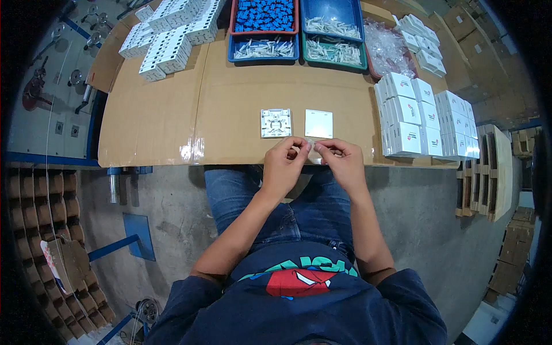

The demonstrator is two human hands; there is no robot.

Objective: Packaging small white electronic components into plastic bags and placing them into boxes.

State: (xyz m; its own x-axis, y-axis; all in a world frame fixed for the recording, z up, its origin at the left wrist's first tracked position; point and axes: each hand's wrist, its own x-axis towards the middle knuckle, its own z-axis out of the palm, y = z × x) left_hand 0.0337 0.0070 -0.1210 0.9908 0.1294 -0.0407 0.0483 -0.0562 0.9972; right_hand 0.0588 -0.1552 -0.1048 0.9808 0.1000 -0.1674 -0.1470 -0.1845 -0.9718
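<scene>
Plastic, we judge, is what the small clear piece between our two hands is made of, though it is too small to tell its exact kind. Our left hand is closed in a pinch at its left side, and our right hand pinches at its right. It should be light, thin and slightly slippery, so we would take it by opposite edges. Just beyond the left hand lies a square white case with its detailed face up; just beyond the right, a smooth white plate, likely stiff and light, best held by its sides. Both rest, apart, on the cardboard. Well to the right of our right hand stand white boxes.
</scene>
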